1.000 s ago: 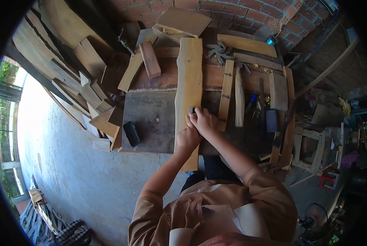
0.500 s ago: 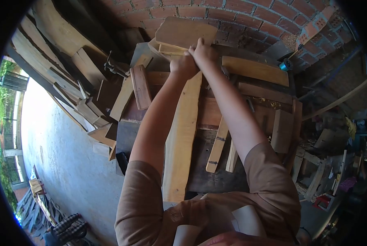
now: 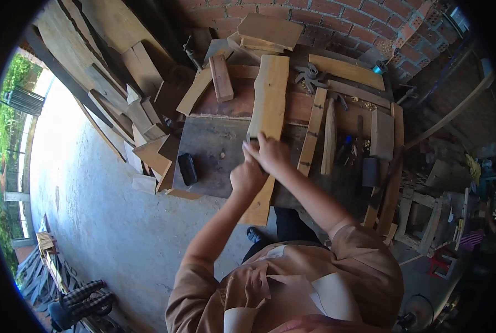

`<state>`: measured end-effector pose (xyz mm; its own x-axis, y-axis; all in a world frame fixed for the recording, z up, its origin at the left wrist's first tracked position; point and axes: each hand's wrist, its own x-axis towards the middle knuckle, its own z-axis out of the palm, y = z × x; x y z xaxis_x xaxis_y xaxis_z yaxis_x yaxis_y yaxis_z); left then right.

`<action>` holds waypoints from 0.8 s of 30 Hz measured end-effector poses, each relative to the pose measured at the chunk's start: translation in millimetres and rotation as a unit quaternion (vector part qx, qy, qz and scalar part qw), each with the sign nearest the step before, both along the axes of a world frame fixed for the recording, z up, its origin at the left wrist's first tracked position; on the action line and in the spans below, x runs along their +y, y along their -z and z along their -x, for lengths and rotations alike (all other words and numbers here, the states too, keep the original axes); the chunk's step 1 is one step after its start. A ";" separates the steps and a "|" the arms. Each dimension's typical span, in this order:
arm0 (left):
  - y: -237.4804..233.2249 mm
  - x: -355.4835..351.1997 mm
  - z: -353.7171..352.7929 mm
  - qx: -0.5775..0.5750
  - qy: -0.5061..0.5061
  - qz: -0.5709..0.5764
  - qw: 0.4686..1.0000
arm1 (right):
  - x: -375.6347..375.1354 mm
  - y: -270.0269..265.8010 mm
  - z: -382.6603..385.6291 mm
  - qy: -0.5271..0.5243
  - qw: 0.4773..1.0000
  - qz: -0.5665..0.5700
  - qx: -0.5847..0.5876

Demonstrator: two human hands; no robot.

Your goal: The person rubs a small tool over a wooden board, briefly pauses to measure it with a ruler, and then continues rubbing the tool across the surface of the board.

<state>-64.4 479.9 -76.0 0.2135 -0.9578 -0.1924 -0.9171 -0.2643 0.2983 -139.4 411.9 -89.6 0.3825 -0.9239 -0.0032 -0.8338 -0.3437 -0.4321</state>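
Observation:
A long pale plank (image 3: 271,94) with a wavy left edge lies lengthwise on the dark workbench (image 3: 214,144), its near end sticking out past the bench edge. My left hand (image 3: 248,176) and my right hand (image 3: 272,154) are together over the plank's nearer half. Both have their fingers closed on something small, largely hidden by the hands, that I cannot make out. Right of the plank lies a wooden strip with dark marks (image 3: 313,130); a reddish wood block (image 3: 221,77) lies to its left.
Stacked boards (image 3: 270,30) sit at the bench's far side by the brick wall. A black tray (image 3: 187,168) lies near the left edge. Leaning planks (image 3: 65,50) crowd the left. A metal star-shaped part (image 3: 311,76) and a blue spool (image 3: 379,67) are at the back right.
Both hands have moved from the plank's far end back toward my body, to its nearer half. My view has shifted, showing more of the bench and a foot below.

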 end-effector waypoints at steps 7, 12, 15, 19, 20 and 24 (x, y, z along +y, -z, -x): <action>48.1 156.2 7.7 0.054 -0.051 -0.115 0.991 | 154.1 52.1 0.2 -0.030 0.998 -0.002 -0.048; 62.3 146.9 8.1 0.039 -0.041 -0.094 0.994 | 144.0 65.7 3.6 -0.025 0.997 0.017 -0.066; 62.6 100.8 4.0 0.018 -0.025 -0.091 0.995 | 104.2 66.4 0.6 -0.001 0.997 0.041 -0.062; 53.4 -5.3 -2.8 -0.024 0.025 -0.127 0.991 | 7.3 65.3 -2.4 0.044 0.994 0.069 -0.067; 55.0 -38.0 -4.3 -0.029 0.036 -0.107 0.993 | -24.2 66.0 -3.8 0.059 0.994 0.077 -0.057; 36.1 -189.0 -4.4 -0.039 0.050 -0.054 0.997 | -176.8 60.3 -8.7 0.086 0.990 0.088 -0.074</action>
